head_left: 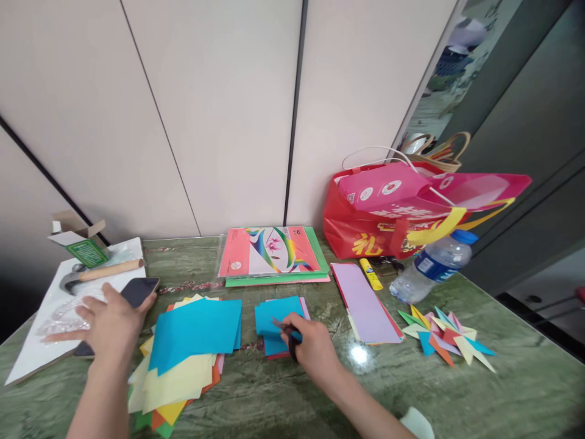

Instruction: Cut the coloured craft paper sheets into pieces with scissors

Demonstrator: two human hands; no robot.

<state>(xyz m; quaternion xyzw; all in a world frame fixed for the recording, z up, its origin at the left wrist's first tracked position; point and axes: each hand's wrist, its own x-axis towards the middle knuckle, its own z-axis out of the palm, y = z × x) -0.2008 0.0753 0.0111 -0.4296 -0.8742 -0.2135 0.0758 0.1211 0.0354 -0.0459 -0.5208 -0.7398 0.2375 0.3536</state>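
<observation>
My left hand (112, 323) is spread open over the left side of the table, close beside a dark phone (141, 291). Under and around it are a white board (27, 360), crumpled clear plastic (68, 317) and a hammer (119, 269) with a wooden handle. In my right hand (317, 350) is a pair of black-handled scissors (294, 349), its blades pointing left over a small stack of blue paper (274, 308). Between my hands lies a larger, uneven pile of coloured paper (196, 329), with blue sheets on top and cream, yellow, orange and green below.
At the back lies a pack of coloured paper (269, 251). On the right are long paper strips (368, 308), a yellow glue stick (371, 274), a water bottle (429, 265), folded paper points (450, 338) and a red bag (356, 219). A green box (89, 251) stands back left.
</observation>
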